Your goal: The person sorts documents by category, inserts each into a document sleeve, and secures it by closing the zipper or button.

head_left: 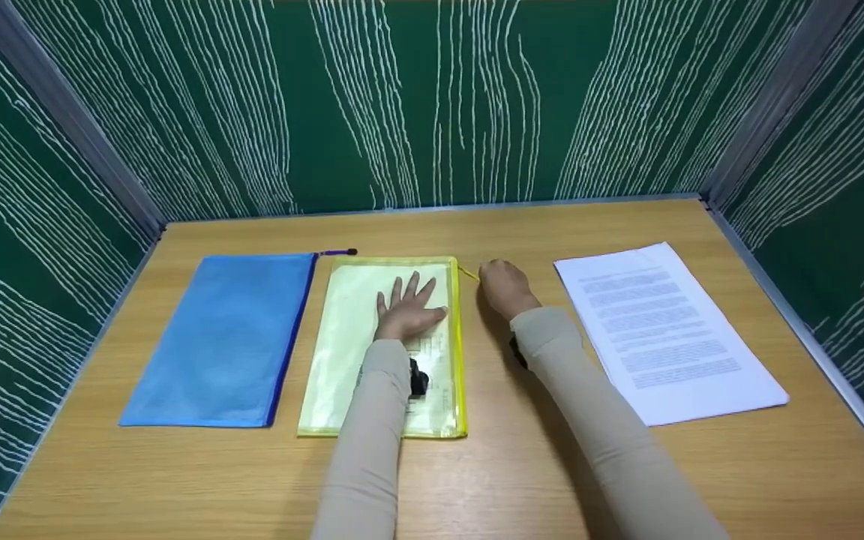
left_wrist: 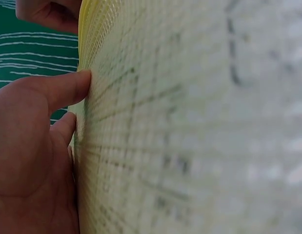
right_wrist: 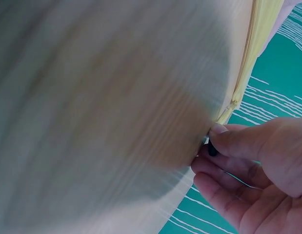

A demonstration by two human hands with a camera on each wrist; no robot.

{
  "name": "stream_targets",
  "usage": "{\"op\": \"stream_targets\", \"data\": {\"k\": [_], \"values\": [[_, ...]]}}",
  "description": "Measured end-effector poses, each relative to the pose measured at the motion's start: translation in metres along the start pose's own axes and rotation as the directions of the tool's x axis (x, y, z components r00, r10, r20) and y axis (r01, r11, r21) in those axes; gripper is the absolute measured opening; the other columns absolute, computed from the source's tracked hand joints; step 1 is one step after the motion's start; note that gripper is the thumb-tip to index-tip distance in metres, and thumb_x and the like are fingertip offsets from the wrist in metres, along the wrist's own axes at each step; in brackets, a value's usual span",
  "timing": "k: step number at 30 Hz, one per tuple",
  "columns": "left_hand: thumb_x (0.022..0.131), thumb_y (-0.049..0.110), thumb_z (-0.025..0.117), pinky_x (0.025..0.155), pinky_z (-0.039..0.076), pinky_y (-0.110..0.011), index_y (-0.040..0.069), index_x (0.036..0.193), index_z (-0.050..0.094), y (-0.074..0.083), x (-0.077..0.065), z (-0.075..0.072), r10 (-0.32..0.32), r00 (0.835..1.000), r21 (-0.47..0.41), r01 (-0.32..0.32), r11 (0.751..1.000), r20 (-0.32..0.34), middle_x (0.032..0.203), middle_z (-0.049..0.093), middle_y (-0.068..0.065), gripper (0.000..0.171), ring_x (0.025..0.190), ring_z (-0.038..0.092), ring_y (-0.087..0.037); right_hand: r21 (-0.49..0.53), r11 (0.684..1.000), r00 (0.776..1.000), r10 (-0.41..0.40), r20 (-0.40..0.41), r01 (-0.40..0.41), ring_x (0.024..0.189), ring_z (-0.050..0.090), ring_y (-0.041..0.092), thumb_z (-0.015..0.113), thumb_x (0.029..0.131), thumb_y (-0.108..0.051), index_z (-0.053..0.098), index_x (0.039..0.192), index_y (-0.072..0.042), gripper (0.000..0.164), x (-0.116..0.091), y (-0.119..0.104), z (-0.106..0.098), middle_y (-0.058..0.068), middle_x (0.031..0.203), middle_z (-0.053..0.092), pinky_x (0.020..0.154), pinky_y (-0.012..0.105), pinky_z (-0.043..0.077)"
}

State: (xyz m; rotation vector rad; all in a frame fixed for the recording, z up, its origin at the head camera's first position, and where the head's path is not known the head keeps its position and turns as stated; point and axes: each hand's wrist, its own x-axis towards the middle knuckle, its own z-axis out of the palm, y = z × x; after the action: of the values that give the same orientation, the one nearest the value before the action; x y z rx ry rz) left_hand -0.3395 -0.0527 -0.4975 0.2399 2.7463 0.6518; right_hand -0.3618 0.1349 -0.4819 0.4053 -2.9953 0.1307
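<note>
A yellow mesh zipper pouch (head_left: 342, 352) lies flat on the table, with printed paper showing through it. My left hand (head_left: 408, 311) rests spread on its upper part, fingers straight; in the left wrist view the thumb (left_wrist: 75, 87) presses on the mesh. Just beyond the pouch's top right corner, my right hand (head_left: 505, 289) pinches the yellow zipper pull cord (head_left: 468, 273), which is drawn out taut from the corner. The cord's dark end (right_wrist: 212, 147) shows between thumb and fingers in the right wrist view. The zipper edge (head_left: 459, 360) runs straight down the pouch's right side.
Left of the yellow pouch lies a blue zipper pouch (head_left: 214, 345) with a dark purple pull (head_left: 338, 252) at its top corner. A stack of printed paper sheets (head_left: 672, 337) lies at the right. Green walls with white lines (head_left: 462, 105) border the wooden table (head_left: 469, 480).
</note>
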Motion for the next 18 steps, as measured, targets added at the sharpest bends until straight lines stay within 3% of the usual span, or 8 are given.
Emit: {"op": "stream_targets", "data": {"k": [18], "values": [[0.094, 0.053, 0.041, 0.116, -0.012, -0.057, 0.034, 0.154, 0.017, 0.0007, -0.0022, -0.0003, -0.009, 1.000, -0.015, 0.009, 1.000, 0.003, 0.163, 0.000, 0.004, 0.067, 0.150, -0.010, -0.027, 0.023, 0.998, 0.998, -0.051, -0.034, 0.052, 0.078, 0.068, 0.033, 0.054, 0.089, 0.011, 0.069, 0.089, 0.010, 0.015, -0.0092, 0.0034, -0.0009, 0.025, 0.086, 0.068, 0.065, 0.040, 0.059]]}}
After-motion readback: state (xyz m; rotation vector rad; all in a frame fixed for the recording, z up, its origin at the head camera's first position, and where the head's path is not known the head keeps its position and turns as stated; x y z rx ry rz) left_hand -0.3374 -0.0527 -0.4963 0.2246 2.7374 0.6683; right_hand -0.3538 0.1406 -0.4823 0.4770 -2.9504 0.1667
